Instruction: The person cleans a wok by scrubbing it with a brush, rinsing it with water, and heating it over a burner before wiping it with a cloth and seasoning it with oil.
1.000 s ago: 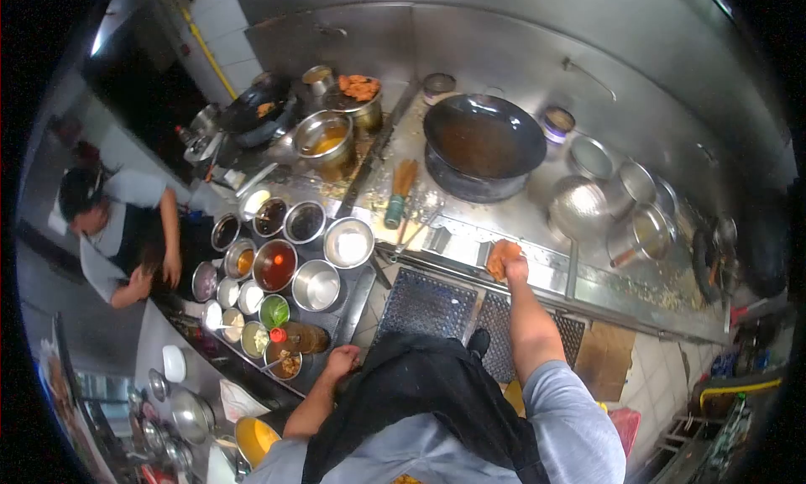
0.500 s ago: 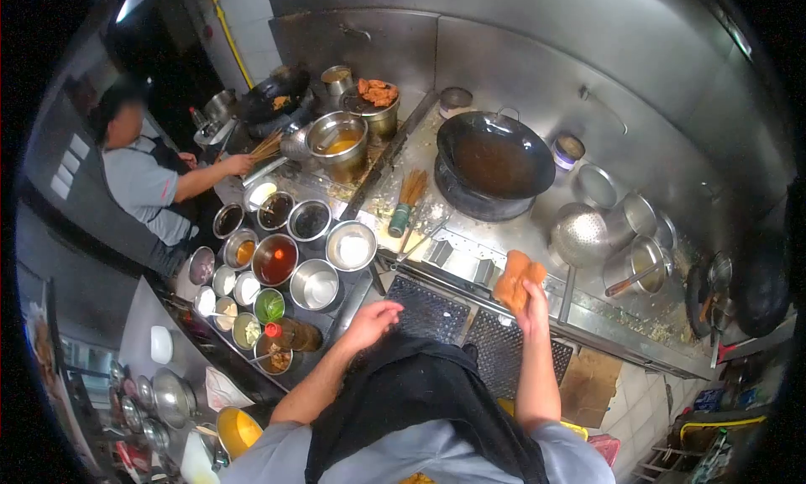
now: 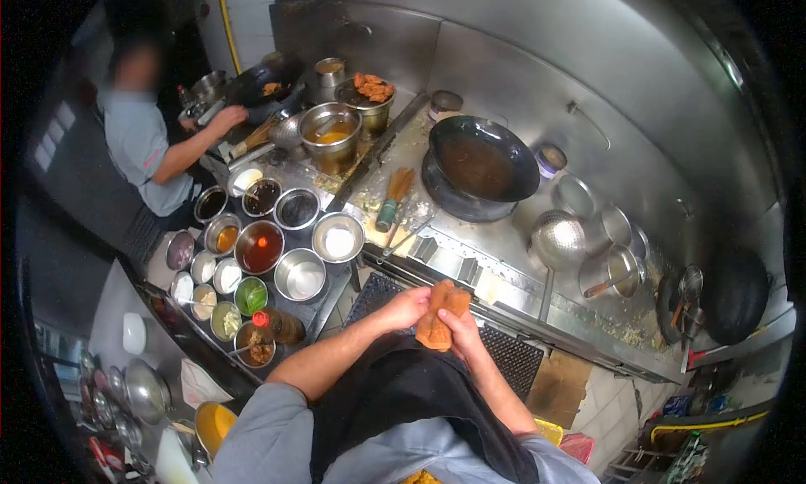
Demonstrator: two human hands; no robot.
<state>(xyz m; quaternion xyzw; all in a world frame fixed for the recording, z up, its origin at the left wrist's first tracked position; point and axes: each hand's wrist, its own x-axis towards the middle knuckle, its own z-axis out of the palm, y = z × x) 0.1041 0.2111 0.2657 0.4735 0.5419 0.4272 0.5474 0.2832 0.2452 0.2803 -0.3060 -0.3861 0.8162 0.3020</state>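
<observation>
An orange-brown folded cloth (image 3: 437, 324) is held in front of my apron, above the dark floor mat. My right hand (image 3: 464, 333) grips its right side, with the thumb lying over the front. At the upper left edge of the cloth, my left hand (image 3: 409, 308) is closed on it, its fingertips partly hidden. Beyond my hands, a black wok (image 3: 483, 165) with brown liquid in it sits on the stove. Left of the wok lies a bamboo brush (image 3: 395, 197) with a green-wrapped handle.
Metal tubs of sauces and ingredients, among them a red sauce tub (image 3: 259, 247), stand to my left. A perforated ladle (image 3: 558, 240) and several steel pots (image 3: 606, 274) lie on the right of the stove. A co-worker (image 3: 151, 148) stands at another wok on the far left.
My right hand has brought the cloth leftward and down toward my body. My left hand, apart from it before, now grips it too. The co-worker's arm has shifted slightly.
</observation>
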